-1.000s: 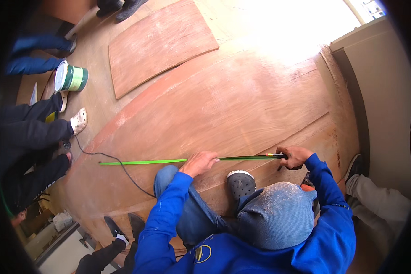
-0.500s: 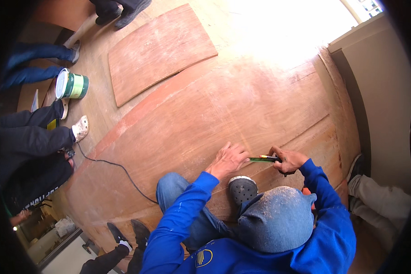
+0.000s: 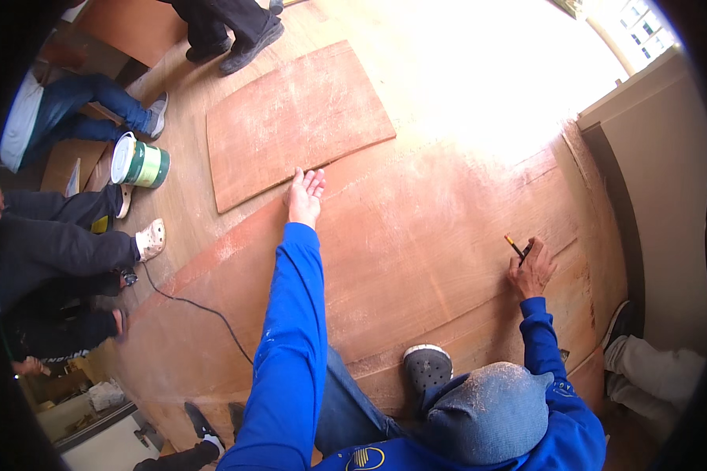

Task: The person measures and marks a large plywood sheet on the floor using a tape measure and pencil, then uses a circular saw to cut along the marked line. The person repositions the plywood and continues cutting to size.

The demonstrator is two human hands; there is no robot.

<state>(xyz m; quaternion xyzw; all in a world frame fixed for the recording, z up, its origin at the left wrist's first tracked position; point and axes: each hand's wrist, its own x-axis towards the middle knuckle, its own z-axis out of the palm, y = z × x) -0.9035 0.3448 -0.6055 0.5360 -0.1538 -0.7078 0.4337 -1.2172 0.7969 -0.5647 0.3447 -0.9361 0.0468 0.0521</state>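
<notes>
Neither of my hands can be made out. Below me a co-worker in a blue top and knit cap [image 3: 483,416] sits on the large curved plywood sheet [image 3: 416,259]. Their left arm stretches forward, its hand [image 3: 305,200] palm up with loosely bent fingers near the edge of a loose plywood panel [image 3: 294,110]; whether it touches the edge I cannot tell. Their right hand [image 3: 532,271] rests low over the sheet at the right, gripping a pencil [image 3: 513,242] and a dark object I cannot make out.
A green bucket [image 3: 149,166] stands at the left among several people's legs [image 3: 78,243]. A black cable [image 3: 212,312] crosses the sheet. Another person stands at the top [image 3: 243,43]. A beige wall [image 3: 656,180] and pale-trousered legs [image 3: 648,361] border the right.
The co-worker's left hand has moved forward from the green tape strip, which no longer shows. Their right hand has shifted rightward. The scene sits lower in the picture.
</notes>
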